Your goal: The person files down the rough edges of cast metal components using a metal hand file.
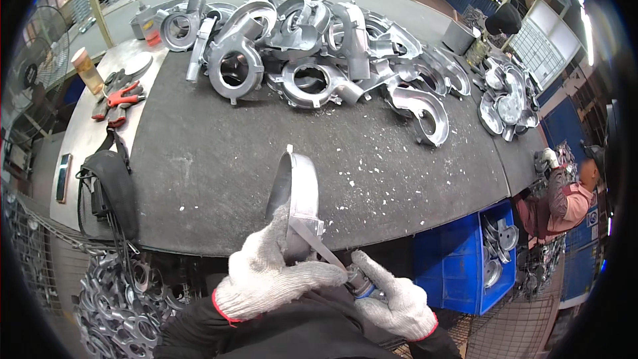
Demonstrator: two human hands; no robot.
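Observation:
My left hand (272,276), in a white knitted glove with a red cuff edge, grips a silvery metal blower housing (304,186) upright at the table's near edge. Its thumb points right, towards the tool. My right hand (399,302), gloved the same way, is closed around the body of a small belt sander (359,286) with a blue ring. The sander's narrow flat arm reaches up and left, its tip against the housing's lower right side. My right fingers partly cover the tool's body.
A heap of similar housings (312,83) covers the table's far side; metal chips lie on the dark mat (219,159). At left are a black bag (109,189), phone (64,177), red-grey gloves (119,101) and cup (86,70). A blue bin (448,266) stands right, near a co-worker (561,209).

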